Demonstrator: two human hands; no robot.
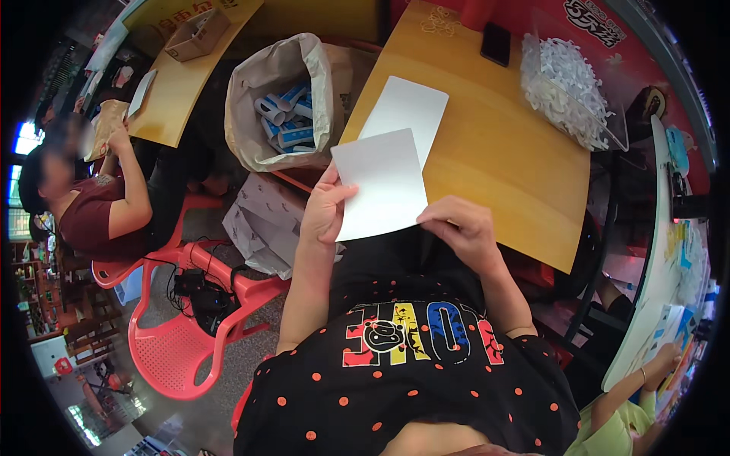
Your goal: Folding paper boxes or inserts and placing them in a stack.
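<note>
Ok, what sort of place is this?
Probably a small hand-work shop: a clear tub heaped with white pieces on the table, a sack of blue-and-white pieces, and a co-worker seated by another table.

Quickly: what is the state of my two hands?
Left hand: holding a white card by its left edge.
Right hand: pinching its lower right corner.

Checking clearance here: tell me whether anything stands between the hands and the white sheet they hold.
Nothing visible does: the left hand grips the held sheet by its left edge, the right hand pinches its lower right corner. The other sheet lies beyond on the table.
</note>
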